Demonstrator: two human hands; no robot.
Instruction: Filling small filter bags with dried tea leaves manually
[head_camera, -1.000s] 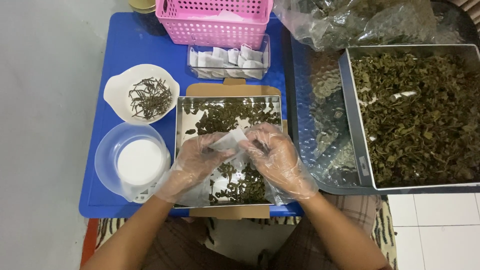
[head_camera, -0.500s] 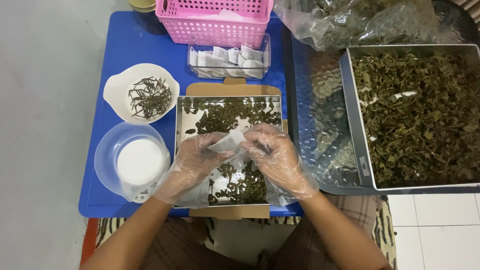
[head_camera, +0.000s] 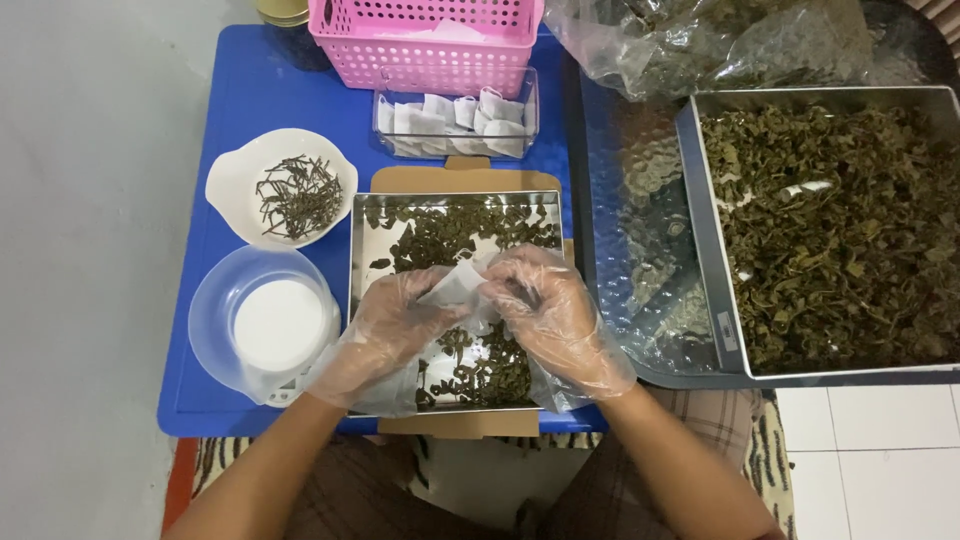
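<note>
Both my hands wear loose clear plastic gloves and meet over a small steel tray (head_camera: 358, 250) of dried green leaves on a blue table. My left hand (head_camera: 385, 325) pinches one side of a small white filter bag (head_camera: 455, 285). My right hand (head_camera: 550, 315) holds the bag's other side, fingers curled at its mouth. The bag hangs just above the leaves. What my right fingertips hold inside the bag is hidden.
A white bowl of dark twigs (head_camera: 283, 187) and a clear bowl on a small scale (head_camera: 262, 320) stand left. A clear box of white bags (head_camera: 457, 125) and a pink basket (head_camera: 430, 45) sit behind. A large leaf tray (head_camera: 830, 235) and plastic sack (head_camera: 700, 40) lie right.
Both hands stay on the bag over the small tray; only the fingers shift slightly. Nothing else has moved.
</note>
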